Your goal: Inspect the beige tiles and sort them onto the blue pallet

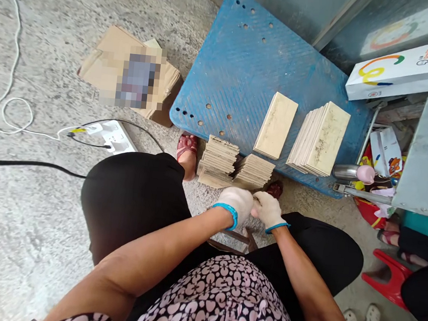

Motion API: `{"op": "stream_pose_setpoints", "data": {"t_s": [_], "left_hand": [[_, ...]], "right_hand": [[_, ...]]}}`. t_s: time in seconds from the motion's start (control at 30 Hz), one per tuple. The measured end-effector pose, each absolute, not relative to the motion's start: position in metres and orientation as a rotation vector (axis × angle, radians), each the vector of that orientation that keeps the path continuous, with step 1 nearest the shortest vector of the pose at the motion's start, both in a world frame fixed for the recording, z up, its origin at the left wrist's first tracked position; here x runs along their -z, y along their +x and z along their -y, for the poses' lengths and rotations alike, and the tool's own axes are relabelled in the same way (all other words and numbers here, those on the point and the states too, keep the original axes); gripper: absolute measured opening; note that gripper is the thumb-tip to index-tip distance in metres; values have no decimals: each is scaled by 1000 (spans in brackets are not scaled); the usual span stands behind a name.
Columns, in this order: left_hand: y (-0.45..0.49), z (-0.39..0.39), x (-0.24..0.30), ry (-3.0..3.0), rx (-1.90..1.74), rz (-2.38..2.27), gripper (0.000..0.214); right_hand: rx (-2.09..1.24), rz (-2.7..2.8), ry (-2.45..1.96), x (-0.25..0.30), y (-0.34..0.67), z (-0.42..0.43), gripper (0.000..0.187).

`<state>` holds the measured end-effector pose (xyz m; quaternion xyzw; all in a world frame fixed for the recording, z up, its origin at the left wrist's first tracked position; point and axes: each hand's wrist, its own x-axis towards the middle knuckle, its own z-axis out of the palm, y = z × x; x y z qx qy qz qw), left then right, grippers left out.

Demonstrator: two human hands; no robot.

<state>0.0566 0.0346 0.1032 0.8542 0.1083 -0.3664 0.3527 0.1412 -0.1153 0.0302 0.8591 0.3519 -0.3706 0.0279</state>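
My left hand (235, 203) and my right hand (269, 208), both in white knit gloves with blue cuffs, meet between my knees. The fingers of both are curled in and closed. A small dark edge shows where they meet, but what they hold is too hidden to name. Just beyond them are two stacks of thin wooden boards, a left stack (217, 161) and a right stack (254, 172), with uneven edges. Farther off, a low pile of pale boards (277, 123) and a taller, leaning pile of boards (320, 138) lie on a blue plastic pallet (239, 57).
A cardboard box (106, 54) with a blurred patch stands left of the pallet. A white power strip (116, 136) and cables lie on the concrete floor. At right are a steel bottle (352, 172), a long white box (408, 68), a red stool (388, 278) and other people's feet.
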Motion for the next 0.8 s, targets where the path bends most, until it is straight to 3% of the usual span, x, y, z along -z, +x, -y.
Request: {"op": "stream_pose_setpoints", "data": {"t_s": [0.27,0.33,0.43,0.53,0.67,0.8], "left_hand": [[61,-77,-106,2139,699,-521,71],[60,-76,-105,2033,687,-477,68],[60,-68,-106,1824,660,-427,47],[62,-57,-105,1599,590,-516,31],[66,-47,-100,1261,401,-724,20],[71,-46,-94,800,184,-827,18]], "right_hand": [[1468,-1074,2809,-110,215,118,15],[1672,-1067,2866,-132,232,118,19],[1926,-975,2944,-155,250,114,26],[2012,-833,3023,-159,259,109,31],[1783,-479,3531,-136,249,107,47],[1288,-199,3836,-107,205,112,86]]}}
